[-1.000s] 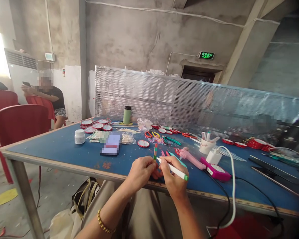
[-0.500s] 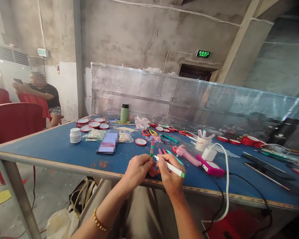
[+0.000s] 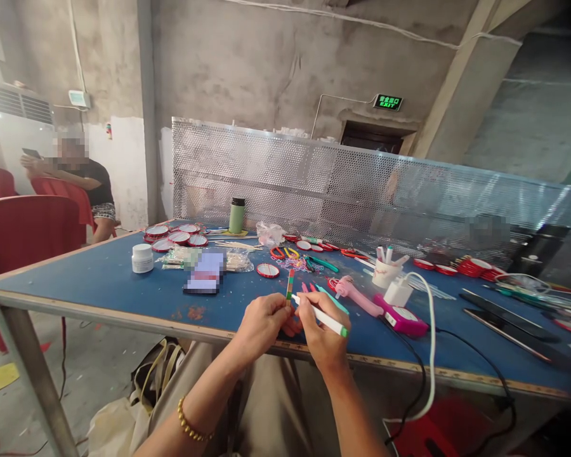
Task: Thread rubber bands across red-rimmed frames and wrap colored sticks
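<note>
My left hand is closed around a thin stick painted in red and green bands, holding it upright at the near edge of the blue table. My right hand grips a white marker with a green end. The marker's tip rests against the stick just above my left fingers. A gold bead bracelet sits on my left wrist.
Pink and green markers, a pink tool, a magenta device with white charger and cable, a cup of pens, red-rimmed discs, a white jar and a green flask lie on the table. Perforated metal screen behind. A seated person at far left.
The camera has shifted slightly, so the scene slid left and down in view. Both hands keep the same grip on stick and marker, with the tip still at the stick.
</note>
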Motion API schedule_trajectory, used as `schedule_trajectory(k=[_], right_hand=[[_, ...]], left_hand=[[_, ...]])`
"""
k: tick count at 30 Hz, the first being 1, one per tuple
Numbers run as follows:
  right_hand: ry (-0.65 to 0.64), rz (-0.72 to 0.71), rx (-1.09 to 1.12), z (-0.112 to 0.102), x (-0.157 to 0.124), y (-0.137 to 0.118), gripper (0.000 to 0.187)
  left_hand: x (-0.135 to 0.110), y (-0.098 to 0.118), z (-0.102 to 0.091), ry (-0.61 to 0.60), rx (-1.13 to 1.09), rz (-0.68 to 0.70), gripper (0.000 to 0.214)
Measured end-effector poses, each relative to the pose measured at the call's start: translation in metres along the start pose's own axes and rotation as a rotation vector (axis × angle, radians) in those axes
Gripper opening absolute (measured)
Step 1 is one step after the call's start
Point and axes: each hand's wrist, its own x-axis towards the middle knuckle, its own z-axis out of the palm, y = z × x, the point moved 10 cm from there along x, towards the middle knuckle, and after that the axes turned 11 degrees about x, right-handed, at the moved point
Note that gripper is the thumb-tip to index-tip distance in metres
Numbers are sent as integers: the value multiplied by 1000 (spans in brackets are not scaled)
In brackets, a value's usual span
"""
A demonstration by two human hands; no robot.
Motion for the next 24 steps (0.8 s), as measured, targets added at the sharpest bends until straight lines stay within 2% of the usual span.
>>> schedule_trajectory(k=[17,24], right_hand=[[-53,-34,2,5,1,-6,15],[24,-2,11,-3,-1,0,15]], left_hand=[[-2,7,-4,18,55,5,24],[1,-4,2,-17,-45,5,22]])
